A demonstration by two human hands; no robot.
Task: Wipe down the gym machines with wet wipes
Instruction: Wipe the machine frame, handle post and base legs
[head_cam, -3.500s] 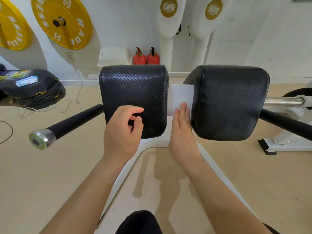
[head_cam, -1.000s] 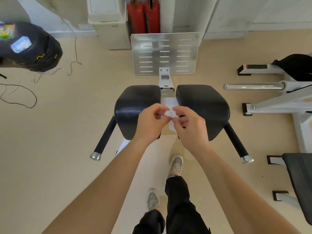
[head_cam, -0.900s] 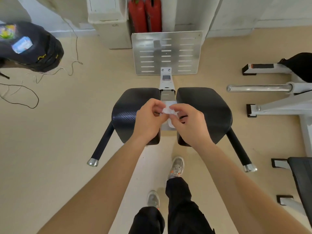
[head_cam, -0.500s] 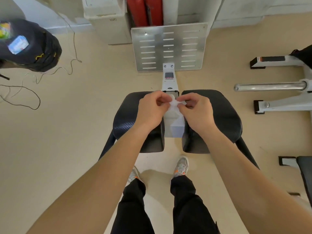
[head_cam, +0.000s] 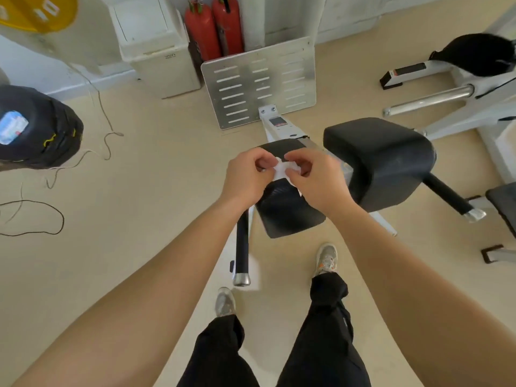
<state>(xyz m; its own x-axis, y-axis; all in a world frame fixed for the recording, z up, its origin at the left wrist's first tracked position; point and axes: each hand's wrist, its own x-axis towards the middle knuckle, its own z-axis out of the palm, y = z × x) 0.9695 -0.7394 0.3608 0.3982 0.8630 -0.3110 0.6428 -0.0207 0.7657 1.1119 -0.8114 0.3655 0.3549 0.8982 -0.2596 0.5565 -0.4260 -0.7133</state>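
Beige flooring [head_cam: 139,191] lies under a white-framed machine [head_cam: 275,127] with two black pads. The left pad [head_cam: 290,210] sits directly below the hands, and the right pad [head_cam: 385,160] is off to the side. The left hand [head_cam: 245,177] and right hand [head_cam: 315,182] meet above the left pad, each pinching a small crumpled white wipe [head_cam: 281,171] between thumb and fingertips. The wipe seems to be clear of the pad, though the hands hide most of it. Beyond stand a slotted steel footplate [head_cam: 259,82], two red extinguishers [head_cam: 215,26] and a white box [head_cam: 150,43]. Far left, stacked black plates [head_cam: 42,129] carry a blue pack [head_cam: 12,127].
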